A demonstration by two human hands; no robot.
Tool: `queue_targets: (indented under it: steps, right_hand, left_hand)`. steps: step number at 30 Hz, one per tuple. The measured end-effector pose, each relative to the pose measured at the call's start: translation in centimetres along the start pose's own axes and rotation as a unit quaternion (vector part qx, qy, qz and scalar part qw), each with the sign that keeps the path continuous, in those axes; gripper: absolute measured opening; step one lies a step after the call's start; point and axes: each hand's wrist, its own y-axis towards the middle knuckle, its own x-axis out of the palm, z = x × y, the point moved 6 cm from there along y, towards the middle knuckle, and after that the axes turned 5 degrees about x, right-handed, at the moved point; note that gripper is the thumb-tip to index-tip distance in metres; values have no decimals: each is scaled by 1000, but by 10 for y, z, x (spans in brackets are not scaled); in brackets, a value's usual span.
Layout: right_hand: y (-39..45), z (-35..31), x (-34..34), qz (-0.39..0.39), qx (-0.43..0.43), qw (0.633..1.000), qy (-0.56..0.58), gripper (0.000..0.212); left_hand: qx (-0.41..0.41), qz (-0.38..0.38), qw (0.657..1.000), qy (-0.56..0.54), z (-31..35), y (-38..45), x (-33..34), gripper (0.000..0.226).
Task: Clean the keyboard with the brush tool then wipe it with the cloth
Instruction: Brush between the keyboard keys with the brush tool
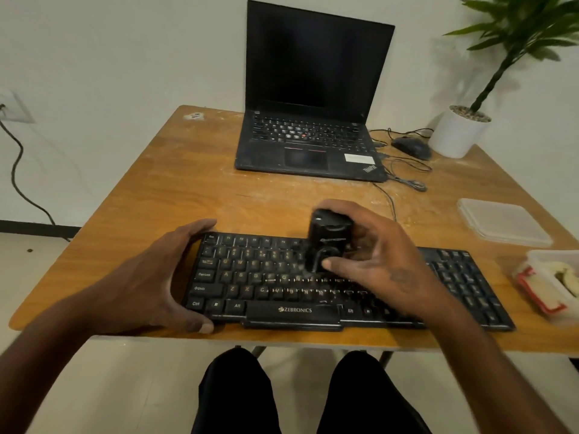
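1. Head view is showing me the black keyboard lying along the near edge of the wooden table, down at 6 o'clock of the scene.
2. My left hand is bracing the keyboard's 9 o'clock end, fingers curled over the far corner, thumb hooked on the near edge: gripping the keyboard itself.
3. My right hand is wrapping around the brush tool, a stubby black block held upright, its lower end down on the upper letter rows near the middle.
4. I'm judging this as the brushing step, with the wipe not yet begun; pale specks are showing between the middle keys.
5. I'm not seeing a cloth for certain. At 3 o'clock an open container is holding something white and red, with its lid just beyond; too blurred to name.
6. Risks I'm watching:
   - Pressing too hard could pop a keycap or push grit deeper.
   - Keyboard is sitting close to the table's near edge, so a hard stroke toward 6 o'clock with a slack left grip could slide it off.
   - Sweeping toward 12 o'clock would throw dust at the laptop.
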Motion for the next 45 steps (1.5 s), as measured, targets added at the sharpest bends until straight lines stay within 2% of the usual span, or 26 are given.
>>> queue_targets:
  steps: [4,7,10,16,19,25,33,37,41,45]
  right_hand:
    - [-35,17,-64,74,35,995,-60,75]
    - [-45,21,-83,96,49,991,-74,77]
    - [-40,18,-67,82,37,995,-49,77]
    - [-7,-1,8,-2,-23,999,-33,70]
    - [-8,3,-9,9,-7,1000,-23,72]
    - [-35,20,-65,89,25,994,-65,75]
    - [1,1,11,4,-26,999,-40,70]
    - [-16,10,-30,21,11,1000,-19,75]
    - [-50,22,-80,65,44,995,-54,78]
    - [-46,20,-56,54,34,997,-35,74]
  left_hand:
    - [-8,13,1000,18,-7,1,1,149]
    - [-8,22,998,58,-10,2,3,150]
    - [-7,24,998,59,-9,3,3,148]
    - [-5,22,998,62,-4,4,2,148]
    - [-4,27,998,55,-1,3,0,146]
    - [-9,26,998,62,-6,4,1,146]
    - [-7,22,998,64,-10,5,0,148]
    - [-5,26,998,52,-6,5,0,148]
    - [-5,25,998,61,-12,4,4,146]
    - [0,26,997,67,-13,3,6,145]
